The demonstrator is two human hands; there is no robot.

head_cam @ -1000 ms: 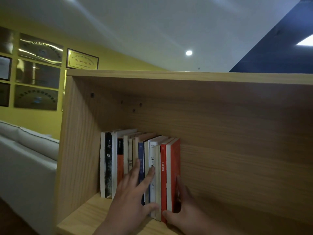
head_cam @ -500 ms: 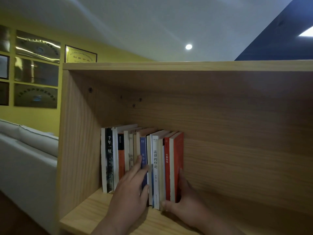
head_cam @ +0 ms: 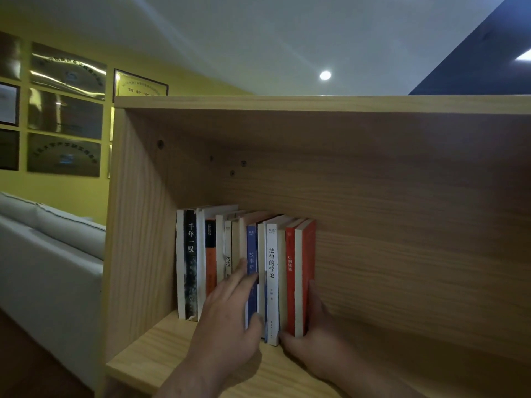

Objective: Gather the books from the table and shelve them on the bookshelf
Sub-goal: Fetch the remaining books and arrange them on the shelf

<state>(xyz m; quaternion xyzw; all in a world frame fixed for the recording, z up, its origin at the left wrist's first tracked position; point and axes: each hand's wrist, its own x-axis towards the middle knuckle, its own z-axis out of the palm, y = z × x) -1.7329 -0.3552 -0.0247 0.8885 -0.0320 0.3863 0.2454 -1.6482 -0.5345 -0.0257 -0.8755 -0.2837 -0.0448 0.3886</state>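
Several books stand upright in a row at the left end of a wooden bookshelf compartment, against its left wall. My left hand lies flat on the spines in the middle of the row, fingers together on a blue book. My right hand wraps the rightmost red book: thumb at the bottom front, fingers up its right cover. A white book stands between the two hands.
The shelf board runs forward to a front edge near my wrists. The compartment right of the books holds nothing. A grey sofa stands left of the bookshelf. Framed plaques hang on the yellow wall.
My left hand's fingers have drawn together and slid a little left on the spines. The books have been pushed deeper and now stand straighter. My right hand stays on the red book.
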